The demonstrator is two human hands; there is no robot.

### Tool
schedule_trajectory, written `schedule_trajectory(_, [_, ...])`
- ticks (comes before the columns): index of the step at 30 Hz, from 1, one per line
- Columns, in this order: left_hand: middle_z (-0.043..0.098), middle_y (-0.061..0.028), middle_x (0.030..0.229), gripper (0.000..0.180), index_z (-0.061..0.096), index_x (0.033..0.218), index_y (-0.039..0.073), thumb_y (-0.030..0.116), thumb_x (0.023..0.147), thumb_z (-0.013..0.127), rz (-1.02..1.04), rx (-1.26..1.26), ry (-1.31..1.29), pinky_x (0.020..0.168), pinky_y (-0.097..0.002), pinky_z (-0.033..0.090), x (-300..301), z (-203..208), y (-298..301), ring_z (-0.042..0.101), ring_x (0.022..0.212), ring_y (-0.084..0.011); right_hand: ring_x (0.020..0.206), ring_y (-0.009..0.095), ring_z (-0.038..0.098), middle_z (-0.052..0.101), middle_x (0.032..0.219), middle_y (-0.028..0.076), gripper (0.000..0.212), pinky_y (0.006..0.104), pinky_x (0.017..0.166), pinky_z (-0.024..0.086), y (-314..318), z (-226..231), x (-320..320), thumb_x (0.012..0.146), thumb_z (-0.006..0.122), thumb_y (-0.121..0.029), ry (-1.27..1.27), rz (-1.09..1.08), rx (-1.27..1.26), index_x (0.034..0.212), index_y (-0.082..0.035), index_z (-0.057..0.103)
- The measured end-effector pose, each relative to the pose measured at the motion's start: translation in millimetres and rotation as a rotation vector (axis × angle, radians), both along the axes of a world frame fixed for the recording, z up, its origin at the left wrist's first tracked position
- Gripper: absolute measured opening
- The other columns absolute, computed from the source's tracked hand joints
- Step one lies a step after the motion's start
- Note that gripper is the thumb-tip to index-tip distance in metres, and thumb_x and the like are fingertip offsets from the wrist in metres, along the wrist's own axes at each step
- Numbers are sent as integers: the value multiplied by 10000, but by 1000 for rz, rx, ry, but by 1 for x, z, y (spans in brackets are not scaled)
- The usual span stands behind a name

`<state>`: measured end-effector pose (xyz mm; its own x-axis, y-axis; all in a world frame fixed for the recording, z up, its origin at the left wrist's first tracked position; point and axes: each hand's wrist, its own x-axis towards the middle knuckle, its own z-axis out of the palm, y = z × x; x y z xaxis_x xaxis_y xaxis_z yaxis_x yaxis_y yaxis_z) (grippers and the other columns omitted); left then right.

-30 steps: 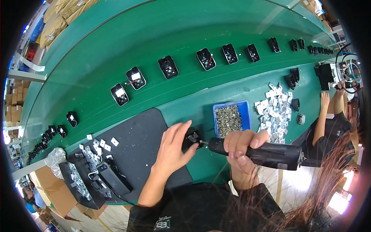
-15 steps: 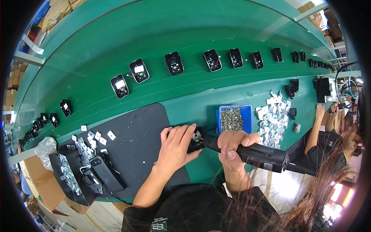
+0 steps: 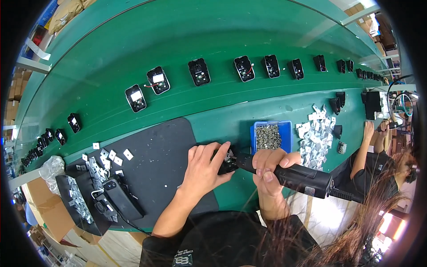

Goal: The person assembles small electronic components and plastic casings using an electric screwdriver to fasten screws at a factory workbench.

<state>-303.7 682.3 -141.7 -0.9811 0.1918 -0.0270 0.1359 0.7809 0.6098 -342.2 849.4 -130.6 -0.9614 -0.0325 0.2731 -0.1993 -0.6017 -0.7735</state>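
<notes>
My left hand (image 3: 203, 168) is closed round a small black plastic housing (image 3: 228, 165) at the right edge of the dark mat, and covers much of it. In my right hand (image 3: 272, 167) lies a black electric screwdriver (image 3: 307, 180), held level with its cable trailing to the right. Its tip end meets the open side of the housing; the exact contact spot is hidden. Just beyond my right hand stands a blue bin (image 3: 291, 133) of small metal screws (image 3: 268, 137). A heap of flat silvery metal plates (image 3: 314, 135) lies to its right.
Black open housings (image 3: 199, 72) line the green conveyor belt (image 3: 178, 104) across the far side. On the dark mat (image 3: 160, 151) are loose plates (image 3: 106, 160), a black phone-like device (image 3: 120, 198) and a black tray (image 3: 98, 227). A co-worker's hand (image 3: 368, 129) is at the right.
Several housings on the belt have shifted slightly to the left. Both my hands, the housing and the screwdriver have moved very slightly right.
</notes>
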Motion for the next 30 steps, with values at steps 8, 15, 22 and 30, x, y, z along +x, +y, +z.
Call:
schedule_trajectory(8, [526,-58,999,725,558,1214,76,264,568,829,-30,21,50,826,-392,380,-7,-1,3,510,884,-238,595,152,494,490,725,9,418,331,598,444,4,-5,-4,741,600,150,75,55,22,994,-135,430])
schedule_trajectory(15, [517,-52,954,725,559,1205,62,256,560,828,-42,35,37,834,-389,383,-10,-1,6,512,876,-235,560,150,476,478,694,6,469,321,578,438,5,-10,-8,721,583,175,94,54,-24,1041,-135,438])
schedule_trajectory(22, [514,-56,938,734,558,1207,57,265,558,829,-85,38,27,846,-391,385,-14,-2,6,514,878,-236,502,172,530,543,654,29,472,307,481,453,9,-9,-32,632,623,126,326,280,-44,1043,-76,511])
schedule_trajectory(30, [510,-62,914,715,573,1187,46,294,563,819,-144,8,41,843,-381,388,-18,-9,8,514,864,-240,495,123,524,507,639,-23,315,272,483,438,15,-13,-38,767,700,-17,349,339,10,933,-135,461])
